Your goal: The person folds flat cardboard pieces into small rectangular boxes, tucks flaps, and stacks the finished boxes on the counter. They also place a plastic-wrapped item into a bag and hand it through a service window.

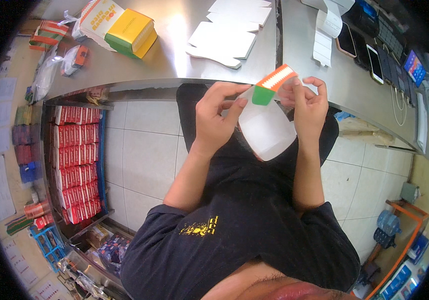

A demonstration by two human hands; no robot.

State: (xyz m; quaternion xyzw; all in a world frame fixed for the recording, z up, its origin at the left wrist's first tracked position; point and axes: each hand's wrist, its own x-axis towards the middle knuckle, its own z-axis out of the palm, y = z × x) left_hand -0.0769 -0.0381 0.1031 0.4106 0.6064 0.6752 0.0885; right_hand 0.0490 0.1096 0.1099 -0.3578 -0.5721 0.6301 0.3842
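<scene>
Between my two hands, over my lap, is a partly folded paper food box [266,131], white inside with an orange and green panel at its far end. My left hand [214,112] pinches its left side between thumb and fingers. Its right side, by the orange panel, is held by my right hand [308,102], with the index finger and thumb bent. On the steel table [172,67] just beyond lie several flat white box blanks [222,42]. The outer faces of the held box are mostly hidden.
A yellow and green box [133,34] and a printed white carton [97,22] stand far left. Phones [374,64], a paper strip [323,45] and cables line the right counter. Red packs [78,165] fill a shelf at left. An orange-framed rack [399,240] is lower right.
</scene>
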